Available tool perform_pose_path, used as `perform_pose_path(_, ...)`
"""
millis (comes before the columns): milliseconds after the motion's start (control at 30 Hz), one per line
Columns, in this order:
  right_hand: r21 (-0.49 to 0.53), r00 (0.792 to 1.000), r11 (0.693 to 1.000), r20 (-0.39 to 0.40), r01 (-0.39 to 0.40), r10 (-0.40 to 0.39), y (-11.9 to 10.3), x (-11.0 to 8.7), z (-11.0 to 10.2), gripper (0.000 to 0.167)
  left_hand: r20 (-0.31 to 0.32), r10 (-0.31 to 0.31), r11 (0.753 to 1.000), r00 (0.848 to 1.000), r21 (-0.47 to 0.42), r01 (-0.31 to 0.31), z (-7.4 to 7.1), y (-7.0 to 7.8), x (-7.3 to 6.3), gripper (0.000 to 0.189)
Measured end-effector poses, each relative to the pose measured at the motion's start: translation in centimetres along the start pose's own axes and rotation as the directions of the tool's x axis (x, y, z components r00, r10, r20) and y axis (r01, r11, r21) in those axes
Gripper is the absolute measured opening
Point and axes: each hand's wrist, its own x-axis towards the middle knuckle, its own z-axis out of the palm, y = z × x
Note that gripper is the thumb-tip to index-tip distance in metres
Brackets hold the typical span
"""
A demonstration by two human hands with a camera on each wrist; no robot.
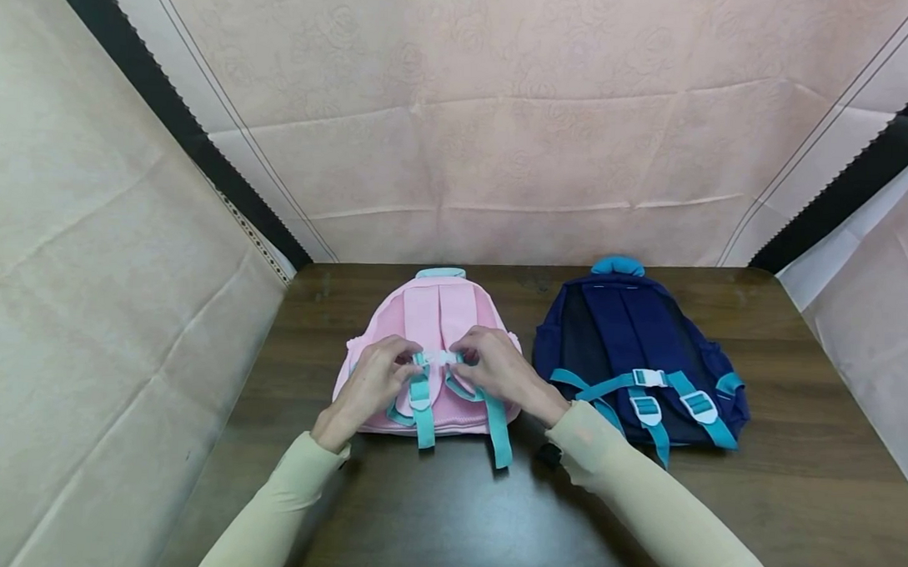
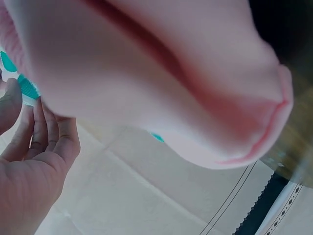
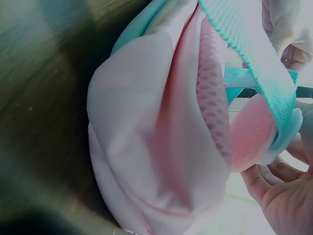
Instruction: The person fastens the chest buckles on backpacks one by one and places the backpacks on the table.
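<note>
A pink backpack [image 1: 461, 305] lies on the table with its shoulder straps facing up. Across those straps runs a teal chest strap with a white buckle [image 1: 442, 357]. My left hand [image 1: 382, 373] pinches the chest strap at the buckle's left side, thumb against fingers. From the right, my right hand [image 1: 499, 367] pinches the other side of the same strap. In the left wrist view, teal webbing [image 2: 28, 87] shows at the left hand's fingertips. A teal strap [image 3: 259, 63] crosses in front of the right hand in the right wrist view, and the backpack's side fills much of it.
Right of the pink backpack lies a navy backpack [image 1: 624, 348] with teal straps; its white chest buckle [image 1: 649, 378] is joined. Teal webbing tails [image 1: 498, 435] hang toward the front of the wooden table [image 1: 415, 524]. Pale cloth [image 1: 541, 153] stands behind.
</note>
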Motion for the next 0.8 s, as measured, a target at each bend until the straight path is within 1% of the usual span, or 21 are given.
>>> perform_pose_path(133, 0.0, 1.0, 1.0, -0.007, 0.0, 0.0, -0.16, -0.02, 0.03, 0.027, 0.014, 0.02, 1.0, 1.0, 0.022, -0.021, 0.02, 0.04, 0.05, 0.024)
perform_pose_path(300, -0.001, 1.0, 1.0, -0.009, -0.008, 0.008, -0.29, -0.04, 0.1, 0.027, 0.03, 0.027, 0.998, 0.999, 0.052, -0.029, -0.06, 0.1, 0.14, 0.025)
perform_pose_path(533, 0.004, 1.0, 1.0, 0.0, 0.002, -0.002, -0.18, 0.01, 0.35, 0.026, 0.051, 0.046, 0.998, 0.998, 0.048, -0.048, 0.02, 0.27, 0.36, 0.022)
perform_pose_path(800, 0.001, 1.0, 1.0, 0.002, 0.016, -0.016, -0.17, -0.01, 0.5, 0.026, 0.055, 0.042, 0.998, 0.998, 0.045, -0.045, 0.42, 0.41, 0.57, 0.02)
